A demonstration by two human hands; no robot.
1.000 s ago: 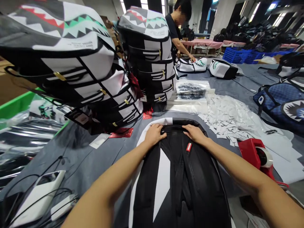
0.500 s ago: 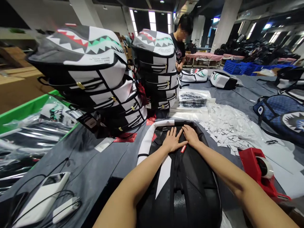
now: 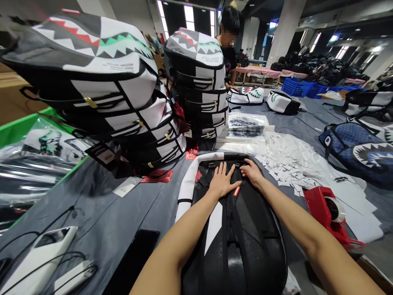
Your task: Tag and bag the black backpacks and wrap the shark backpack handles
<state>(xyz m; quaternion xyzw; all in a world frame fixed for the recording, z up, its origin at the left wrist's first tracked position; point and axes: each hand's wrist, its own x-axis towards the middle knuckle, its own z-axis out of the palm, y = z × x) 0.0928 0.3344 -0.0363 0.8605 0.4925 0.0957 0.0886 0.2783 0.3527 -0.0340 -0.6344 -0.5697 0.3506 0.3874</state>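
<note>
A black backpack (image 3: 254, 221) with white panels lies on the table before me, its shoulder-strap side facing up. My left hand (image 3: 223, 180) rests flat on its upper part, fingers spread. Beside it, close to the top right edge of the backpack, my right hand (image 3: 252, 173) has its fingers bent in at the black webbing; what they pinch, if anything, is hidden. A small red-and-white tag (image 3: 236, 191) shows just below the left thumb.
Two tall stacks of shark-mouth backpacks (image 3: 123, 88) rise at left. A red tape dispenser (image 3: 325, 209), white paper slips (image 3: 285, 157) and a blue backpack (image 3: 353, 147) are at right. A phone (image 3: 135, 258) and a white power bank (image 3: 46, 254) lie at left. A person (image 3: 229, 45) stands behind.
My right hand has lifted from lying flat and shifted slightly right, its fingers now bent. The left hand stays spread on the backpack. The camera view has shifted a little.
</note>
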